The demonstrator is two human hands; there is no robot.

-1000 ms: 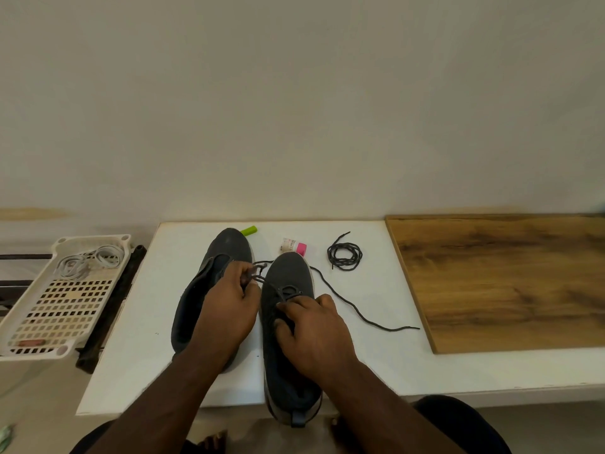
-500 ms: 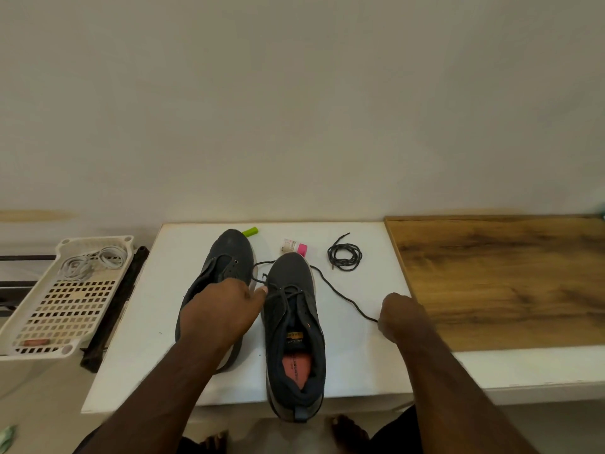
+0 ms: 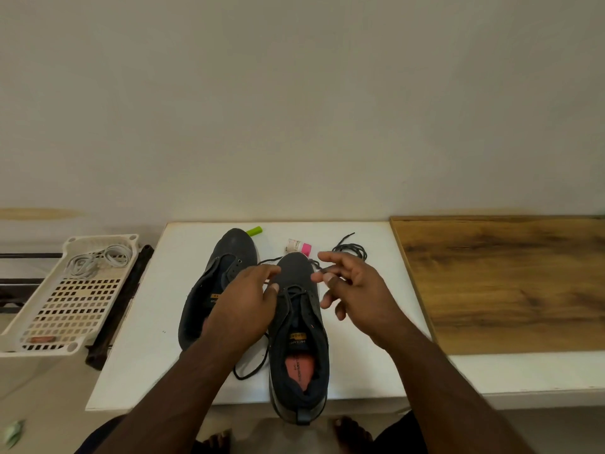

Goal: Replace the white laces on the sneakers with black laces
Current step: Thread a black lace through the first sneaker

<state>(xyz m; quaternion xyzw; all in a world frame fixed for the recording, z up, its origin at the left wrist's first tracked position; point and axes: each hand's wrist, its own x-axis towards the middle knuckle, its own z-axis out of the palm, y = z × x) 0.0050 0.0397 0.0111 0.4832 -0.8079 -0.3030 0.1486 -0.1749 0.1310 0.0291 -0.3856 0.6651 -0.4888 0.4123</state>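
Pinching a black lace (image 3: 296,289) at the upper eyelets, the left hand (image 3: 244,308) hovers over the gap between two dark grey sneakers on a white counter (image 3: 140,355), thumb and forefinger closed on the strand where it crosses the right shoe (image 3: 299,342). That lace is threaded through only the top few eyelets; one end runs past the toe toward the right hand (image 3: 353,290), and a slack loop trails under the left wrist onto the counter. The right hand sits just right of the shoe's toe, thumb and forefinger nipping the lace end while the other fingers spread loosely. Under the left hand and to its left lies the left shoe (image 3: 216,283), unlaced, its eyelets bare and tongue open. The right shoe points away from the person, heel overhanging the near counter edge, with a coral insole and a yellow tongue tag; the printing on the tag and insole is too small to read, as is the yellow tag inside the left shoe. Beyond the right hand lies a second black lace (image 3: 350,249), coiled. Beyond the left hand, by the shoes' toes, lie a lime-green cap (image 3: 254,231) and a small white tube with a pink cap (image 3: 299,247), its label unreadable. Far left of the left hand a white slotted tray (image 3: 70,309) holds the white laces (image 3: 96,262). Right of the right hand lies a wooden board (image 3: 510,283).
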